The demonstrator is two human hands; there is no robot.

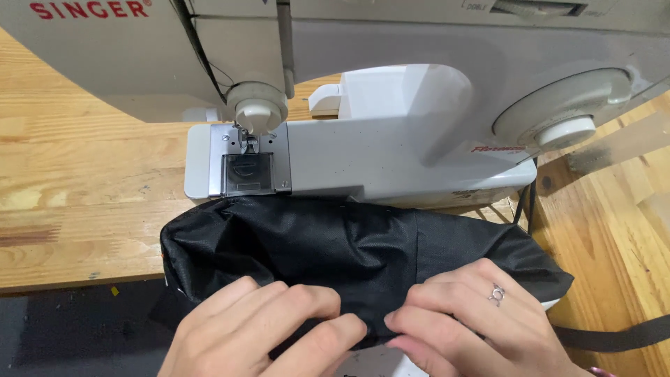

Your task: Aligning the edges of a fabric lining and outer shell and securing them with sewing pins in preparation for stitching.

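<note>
1. I see the black fabric [349,244] bunched on the counter [77,188] just in front of the sewing machine [391,139], its far edge touching the machine bed below the needle plate [248,164].
2. My left hand [258,324] lies at 7 o'clock of the fabric, fingers pressed together and pinching its near edge against the thumb.
3. My right hand [474,314], ring on one finger, sits at 5 o'clock, fingers curled and pinching the same edge; the two sets of fingertips nearly touch.
4. Risk, as I judge it: the fold is held only at the middle, so the loose ends at 9 and 3 o'clock could slip and skew the edge.
5. The black strap [614,336] trailing at 4 o'clock could snag or drag the fabric sideways.
6. The bunched far edge might creep under the needle [244,139] area unevenly.
</note>
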